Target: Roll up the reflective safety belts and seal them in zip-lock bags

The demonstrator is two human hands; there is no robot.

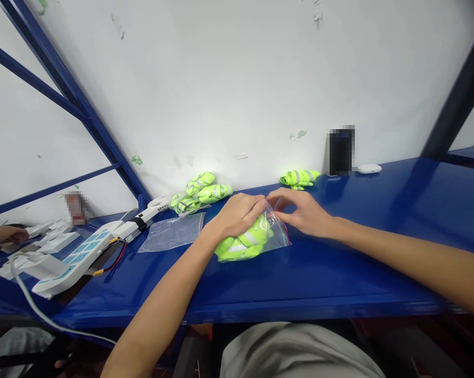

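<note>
A clear zip bag (279,239) with a red seal line lies on the blue table, its mouth to the right. Inside it is a folded neon-yellow reflective vest (242,245) with silver strips. My left hand (241,212) lies over the top of the bag, fingers closed together and pressing on it. At the bag's mouth, my right hand (304,211) has its fingers bent around the edge of the plastic; the fingertips are partly hidden. Left of the left arm, another clear zip bag (171,232) lies flat.
Several rolled yellow vests (215,192) sit against the wall, and another rolled vest (299,177) is farther right. A dark phone-like object (340,152) leans beside a white case (369,168). A power strip (81,257) with cables is at left, near another person's hand (8,234).
</note>
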